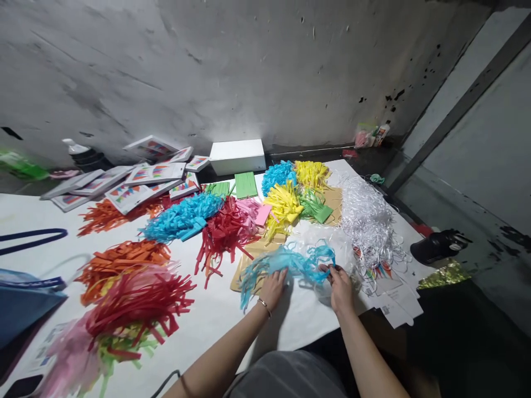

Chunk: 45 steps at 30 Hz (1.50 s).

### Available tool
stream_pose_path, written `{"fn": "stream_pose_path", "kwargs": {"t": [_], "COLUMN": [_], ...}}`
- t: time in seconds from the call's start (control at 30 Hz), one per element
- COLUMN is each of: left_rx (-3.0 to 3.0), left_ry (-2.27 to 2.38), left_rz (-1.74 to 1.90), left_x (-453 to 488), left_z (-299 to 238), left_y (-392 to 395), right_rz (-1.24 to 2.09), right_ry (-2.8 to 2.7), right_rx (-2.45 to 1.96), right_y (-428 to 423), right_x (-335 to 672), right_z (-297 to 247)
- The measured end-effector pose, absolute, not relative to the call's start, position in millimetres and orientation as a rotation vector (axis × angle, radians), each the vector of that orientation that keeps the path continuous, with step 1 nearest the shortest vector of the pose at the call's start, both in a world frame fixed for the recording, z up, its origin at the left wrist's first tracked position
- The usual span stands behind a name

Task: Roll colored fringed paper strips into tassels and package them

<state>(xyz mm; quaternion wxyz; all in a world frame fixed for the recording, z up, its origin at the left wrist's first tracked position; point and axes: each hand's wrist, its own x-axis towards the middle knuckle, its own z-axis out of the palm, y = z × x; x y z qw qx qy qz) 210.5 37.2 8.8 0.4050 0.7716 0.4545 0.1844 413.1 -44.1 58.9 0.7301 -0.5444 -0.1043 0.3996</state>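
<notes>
A light blue fringed paper tassel [286,261] lies stretched across the white sheet [215,315] in front of me. My left hand [272,287] rests on its left part with fingers curled over the strips. My right hand [340,284] pinches the tassel's right end between closed fingers. A bracelet circles my left wrist. Just right of my right hand lies a heap of thin white strips [367,221].
Tassel piles surround the spot: red [226,232], blue [182,218], yellow [284,204], orange [120,260], red and pink [133,307]. Printed cards [128,193] and a white box [237,156] stand at the back. A blue bag [20,298] sits left, a black object [440,246] right.
</notes>
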Motion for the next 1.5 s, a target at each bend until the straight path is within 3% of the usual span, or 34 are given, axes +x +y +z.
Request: {"fn": "stream_pose_path", "kwargs": {"t": [0.43,0.83,1.07,1.23,1.33,1.5], "left_rx": [0.782,0.46,0.619,1.509,2.008,2.26], "left_ry": [1.17,1.118,1.278,1.599,1.545,1.114], "left_rz": [0.734,1.062,1.091,0.288,-0.036,0.607], "left_x": [258.9,168.4,124.0,109.5,115.2,163.3], "left_z": [32.3,79.3,61.2,63.5,100.9,165.4], "left_y": [65.5,59.7,35.4,-2.9,-23.6,-27.4], "right_rz": [1.014,0.845,0.572,0.479,0.294,-0.066], "right_ry": [-0.236,-0.048,-0.138,-0.44,-1.167,-2.0], "right_rx": [-1.126,-1.122,-1.294,-1.472,-1.579,-1.454], "right_y": [-69.0,-80.6,-76.2,-78.0,-76.5,-70.1], "right_x": [399.6,420.3,455.6,456.0,435.8,388.2], "right_z": [50.8,17.7,31.7,71.1,99.8,135.3]}}
